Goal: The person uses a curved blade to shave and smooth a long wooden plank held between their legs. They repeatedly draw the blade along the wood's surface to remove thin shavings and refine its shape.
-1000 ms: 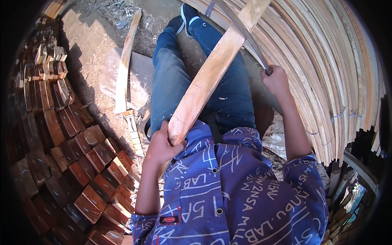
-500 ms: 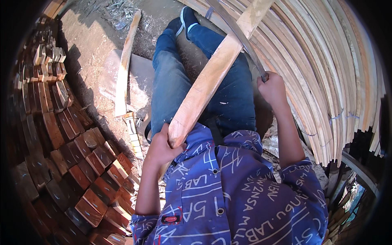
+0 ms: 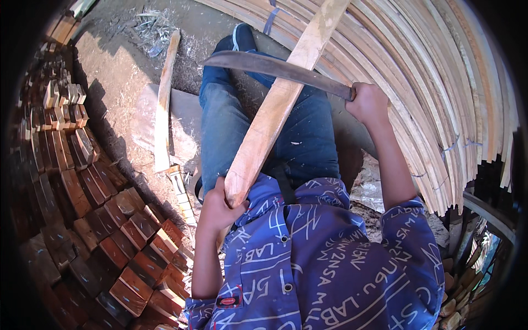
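A long, pale wooden plank [image 3: 275, 113] slants from my lap up across my legs to the top edge. Its near end sits in my left hand [image 3: 218, 208], with the fingers closed around it. My right hand [image 3: 369, 103] is wrapped round the handle end of a machete [image 3: 275, 67], hiding most of the handle. The dark, curved blade points left and crosses over the plank's upper half. Whether its edge touches the wood I cannot tell.
Stacked brown wood blocks [image 3: 129, 231] line the left side. Long bundled strips [image 3: 407, 93] curve along the right. A narrow wood piece [image 3: 164, 104] and a yellowish tool-like object [image 3: 180, 190] lie left of my legs. Shavings [image 3: 154, 30] litter the ground.
The machete has swung from pointing up and left to lying nearly crosswise over the plank. My right hand has risen slightly; my left keeps its hold on the plank.
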The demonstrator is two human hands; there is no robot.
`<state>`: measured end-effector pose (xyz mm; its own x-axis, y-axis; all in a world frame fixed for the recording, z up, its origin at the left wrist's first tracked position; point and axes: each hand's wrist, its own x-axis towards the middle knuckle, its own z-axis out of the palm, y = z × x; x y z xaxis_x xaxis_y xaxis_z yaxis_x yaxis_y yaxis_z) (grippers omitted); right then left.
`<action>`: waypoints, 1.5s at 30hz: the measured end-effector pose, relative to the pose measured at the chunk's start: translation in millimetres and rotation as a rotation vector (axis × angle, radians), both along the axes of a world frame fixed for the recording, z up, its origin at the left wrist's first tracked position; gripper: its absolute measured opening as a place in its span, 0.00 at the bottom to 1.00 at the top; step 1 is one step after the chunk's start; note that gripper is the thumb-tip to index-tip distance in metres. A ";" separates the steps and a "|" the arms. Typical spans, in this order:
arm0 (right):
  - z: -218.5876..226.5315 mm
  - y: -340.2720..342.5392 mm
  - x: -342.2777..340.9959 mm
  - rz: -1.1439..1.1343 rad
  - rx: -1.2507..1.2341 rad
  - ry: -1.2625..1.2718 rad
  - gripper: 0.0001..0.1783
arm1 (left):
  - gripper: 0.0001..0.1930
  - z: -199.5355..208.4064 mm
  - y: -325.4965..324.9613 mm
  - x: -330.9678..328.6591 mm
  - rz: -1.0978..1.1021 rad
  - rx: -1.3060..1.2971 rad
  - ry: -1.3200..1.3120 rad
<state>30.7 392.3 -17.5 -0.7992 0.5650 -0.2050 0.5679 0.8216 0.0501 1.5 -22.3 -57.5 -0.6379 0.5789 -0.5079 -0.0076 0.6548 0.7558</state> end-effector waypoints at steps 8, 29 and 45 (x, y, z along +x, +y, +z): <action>-16.0 1.6 5.5 -0.215 -0.142 0.060 0.14 | 0.31 -3.4 4.3 -5.4 -0.011 0.026 0.002; -22.5 -106.3 8.1 0.288 -0.332 0.059 0.08 | 0.27 -7.2 4.1 1.9 0.055 -0.011 0.088; -9.0 -63.3 11.4 -0.054 -0.465 0.287 0.14 | 0.27 2.4 3.8 -19.7 0.097 -0.182 0.081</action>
<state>42.1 329.0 -26.5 -0.8324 0.5081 -0.2211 0.5470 0.6897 -0.4745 -18.2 -18.5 -55.1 -0.7295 0.4161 -0.5428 -0.0212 0.7795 0.6260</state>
